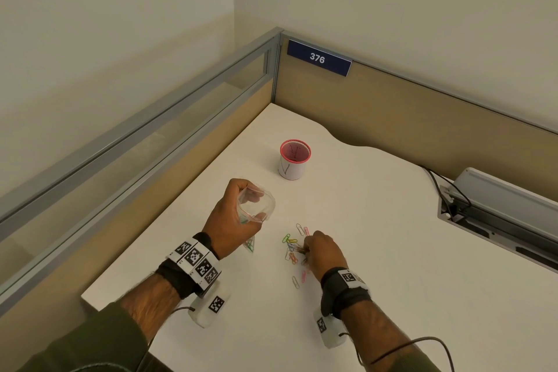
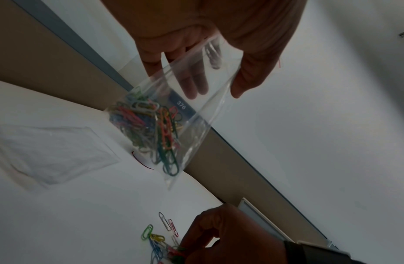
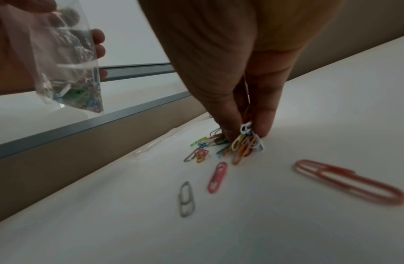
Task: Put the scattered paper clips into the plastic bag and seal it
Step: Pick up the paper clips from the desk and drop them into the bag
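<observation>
Left hand [image 1: 232, 217]: you hold the plastic bag [image 2: 171, 114] open above the desk [image 1: 377, 251].
Right hand [image 1: 324, 252]: pinching a bunch of paper clips [image 3: 244, 142].
Risk: loose pinch drops clips; bag mouth may sag.

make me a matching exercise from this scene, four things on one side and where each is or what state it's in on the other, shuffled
Things:
1. plastic bag
2. pink-rimmed cup
3. right hand
4. blue sign

Places or states:
A. fixed to the top of the partition, reads 376
B. held up with its mouth open, paper clips at the bottom
C. standing on the desk beyond both hands
D. pinching a bunch of clips on the desk

Pairs: 1-B, 2-C, 3-D, 4-A
</observation>
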{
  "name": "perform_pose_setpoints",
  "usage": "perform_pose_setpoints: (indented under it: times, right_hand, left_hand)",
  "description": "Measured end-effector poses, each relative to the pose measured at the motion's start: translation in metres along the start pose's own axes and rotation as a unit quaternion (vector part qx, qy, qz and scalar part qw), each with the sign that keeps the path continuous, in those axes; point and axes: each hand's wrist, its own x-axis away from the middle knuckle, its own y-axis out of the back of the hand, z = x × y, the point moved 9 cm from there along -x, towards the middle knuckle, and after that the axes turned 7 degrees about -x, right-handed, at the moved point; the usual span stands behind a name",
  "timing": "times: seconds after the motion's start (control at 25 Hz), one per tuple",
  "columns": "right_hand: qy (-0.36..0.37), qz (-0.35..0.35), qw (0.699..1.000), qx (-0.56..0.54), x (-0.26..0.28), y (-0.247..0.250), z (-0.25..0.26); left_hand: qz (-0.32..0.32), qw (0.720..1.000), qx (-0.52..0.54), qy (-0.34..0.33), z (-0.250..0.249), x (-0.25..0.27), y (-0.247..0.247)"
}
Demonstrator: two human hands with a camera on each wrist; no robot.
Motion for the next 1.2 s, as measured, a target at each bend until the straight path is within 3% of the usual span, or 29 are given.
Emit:
perform_pose_setpoints:
  times: [0.36, 0.52, 0.64, 0.76, 0.88, 1.08, 1.2]
  right_hand:
    - [-0.056, -0.062, 0.983, -0.164, 0.006, 0.037, -0.023]
    - [-0.057, -0.129, 0.934, -0.327, 0.024, 0.090, -0.015]
    - [-0.006, -0.173, 0.911, -0.375, 0.038, 0.144, 0.016]
    - [0.090, -0.171, 0.914, -0.356, 0.049, 0.183, 0.071]
    - [0.169, -0.159, 0.941, -0.248, 0.055, 0.195, 0.122]
    - [0.201, -0.070, 0.977, -0.026, 0.049, 0.168, 0.163]
    - [0.205, -0.063, 0.976, -0.040, 0.054, 0.169, 0.167]
  left_hand:
    - [0.004, 1.000, -0.005, 0.005, 0.004, -0.004, -0.005]
    - [0.015, 1.000, -0.007, 0.003, 0.003, -0.007, -0.013]
    - [0.023, 1.000, -0.003, -0.001, 0.001, -0.008, -0.020]
    - [0.036, 0.999, -0.012, -0.001, -0.003, -0.009, -0.029]
    - [0.040, 0.999, -0.032, 0.004, -0.009, -0.010, -0.035]
    - [0.047, 0.998, -0.040, 0.007, -0.014, -0.011, -0.040]
    - [0.043, 0.998, -0.043, 0.009, -0.015, -0.012, -0.038]
